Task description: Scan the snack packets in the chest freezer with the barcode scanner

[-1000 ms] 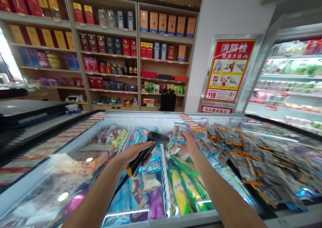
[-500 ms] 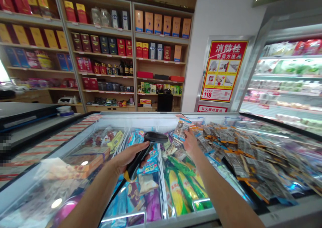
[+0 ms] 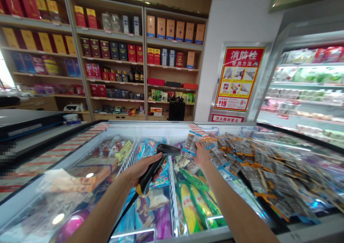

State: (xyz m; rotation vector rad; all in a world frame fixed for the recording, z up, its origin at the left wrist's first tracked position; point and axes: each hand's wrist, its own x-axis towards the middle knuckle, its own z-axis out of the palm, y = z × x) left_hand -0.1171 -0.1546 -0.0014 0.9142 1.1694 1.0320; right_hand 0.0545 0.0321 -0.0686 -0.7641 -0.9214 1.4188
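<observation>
My left hand (image 3: 143,171) is wrapped round the handle of a black and yellow barcode scanner (image 3: 168,149), its head pointing right and its cable hanging down past my forearm. In my right hand (image 3: 201,155) is a small clear snack packet (image 3: 191,141) with blue edges, pinched close to the scanner's head. Both hands are above a glass-topped chest freezer (image 3: 150,125). A heap of similar packets (image 3: 258,157), with orange or blue edges, lies to the right of my right hand. Green and yellow corn-shaped packs (image 3: 192,203) lie below my right wrist.
White wire dividers (image 3: 173,196) split the freezer's contents, with blue bags (image 3: 161,175) in the middle section. Boxed goods fill wooden shelves (image 3: 114,82) behind. A red poster (image 3: 239,78) hangs on the wall, and a lit display fridge (image 3: 309,92) stands at the right.
The packet in my right hand has tilted and shifted slightly left and down, nearer the scanner. The scanner has shifted slightly right. The view has tipped up a little.
</observation>
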